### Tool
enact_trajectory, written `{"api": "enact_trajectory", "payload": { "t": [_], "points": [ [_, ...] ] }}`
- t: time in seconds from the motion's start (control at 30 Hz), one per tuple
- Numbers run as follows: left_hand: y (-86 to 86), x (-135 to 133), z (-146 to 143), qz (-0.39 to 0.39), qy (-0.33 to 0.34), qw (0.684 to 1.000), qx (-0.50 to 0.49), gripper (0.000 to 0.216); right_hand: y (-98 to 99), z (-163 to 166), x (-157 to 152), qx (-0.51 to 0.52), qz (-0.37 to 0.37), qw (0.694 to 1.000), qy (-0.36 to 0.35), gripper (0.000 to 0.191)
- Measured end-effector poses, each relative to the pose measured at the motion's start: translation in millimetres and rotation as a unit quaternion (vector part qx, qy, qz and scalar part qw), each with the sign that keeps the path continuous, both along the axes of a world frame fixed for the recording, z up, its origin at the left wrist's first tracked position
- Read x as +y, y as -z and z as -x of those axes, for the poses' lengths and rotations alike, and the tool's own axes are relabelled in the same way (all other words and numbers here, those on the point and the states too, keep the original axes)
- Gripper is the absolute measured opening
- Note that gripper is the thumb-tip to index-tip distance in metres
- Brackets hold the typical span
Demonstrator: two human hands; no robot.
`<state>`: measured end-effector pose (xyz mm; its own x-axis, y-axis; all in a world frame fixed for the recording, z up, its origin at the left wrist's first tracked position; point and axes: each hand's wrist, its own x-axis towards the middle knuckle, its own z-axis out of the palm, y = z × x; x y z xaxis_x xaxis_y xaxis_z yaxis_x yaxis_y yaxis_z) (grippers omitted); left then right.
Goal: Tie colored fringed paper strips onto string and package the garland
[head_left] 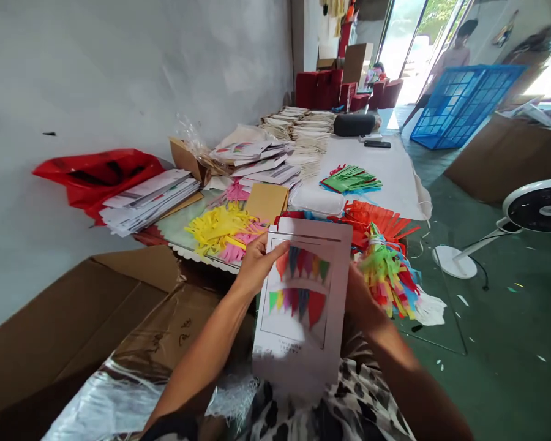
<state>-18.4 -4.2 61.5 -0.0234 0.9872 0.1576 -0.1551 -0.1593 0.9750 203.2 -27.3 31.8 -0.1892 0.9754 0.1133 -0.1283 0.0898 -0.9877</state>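
Right hand [362, 297]: fingers hidden behind printed packet [298, 331]; grip impossible to tell.
Lettering [290, 346]: blurred.
Left fingers [280, 250]: clamped on printed packet, thumb in front.
Printed packet: between both hands.

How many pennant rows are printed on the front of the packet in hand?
2 on the packet: an upper row near its top edge and a lower row beneath. The left hand and glare may hide parts of them.

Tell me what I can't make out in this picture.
All in the head view:
Right hand: most fingers hidden behind the printed packet.
The packet's lettering: too small and blurred to read.
Fan: cut off by the right edge.
Cardboard box, lower left: cut off by the left edge.
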Motion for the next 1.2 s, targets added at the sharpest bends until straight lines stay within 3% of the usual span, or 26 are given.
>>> {"api": "enact_trajectory", "payload": {
  "t": [0.07, 0.23, 0.47, 0.67, 0.77, 0.87, 0.97, 1.03, 1.13, 1.2],
  "points": [
    [8.4, 3.3, 3.1, 0.009, -0.004, 1.0, 0.007, 0.037, -1.6, -10.1, 12.1, 0.044, 0.032, 0.998, -0.018, 0.075],
    [23.5, 5.1, 9.8, 0.078, 0.024, 0.996, 0.03, 0.035, -6.4, -23.9, 24.5, 0.032, 0.054, 0.997, 0.044, 0.046],
    [26.1, 15.0, 42.1, 0.039, 0.191, 0.974, 0.114, 0.036, 7.1, -32.3, 34.7, 0.01, 0.125, 0.991, -0.05, 0.036],
    [40.7, 24.6, 46.8, 0.017, 0.207, 0.962, 0.177, 0.033, 18.5, -40.6, 47.3, -0.027, 0.132, 0.988, -0.079, 0.037],
    [48.6, 24.2, 46.4, 0.016, 0.216, 0.96, 0.177, 0.026, 23.6, -42.9, 49.2, -0.065, 0.124, 0.987, -0.084, 0.026],
    [51.5, 18.1, 46.7, 0.035, 0.208, 0.966, 0.148, 0.024, 25.7, -44.8, 45.8, -0.101, 0.088, 0.987, -0.089, 0.016],
    [46.6, 8.0, 41.3, 0.034, 0.196, 0.973, 0.115, 0.023, 20.2, -48.5, 36.9, -0.144, 0.023, 0.984, -0.104, 0.024],
    [40.9, 1.3, 32.0, 0.049, 0.145, 0.982, 0.112, 0.019, 12.9, -51.1, 29.5, -0.161, -0.003, 0.978, -0.131, 0.028],
    [33.4, -5.5, 13.8, 0.105, 0.06, 0.985, 0.123, 0.024, 2.3, -49.2, 20.0, -0.171, 0.002, 0.973, -0.155, 0.026],
    [29.8, -7.8, 4.6, 0.13, 0.056, 0.983, 0.121, 0.033, -1.4, -42.4, 15.8, -0.168, 0.018, 0.977, -0.128, 0.022]
  ]
}}
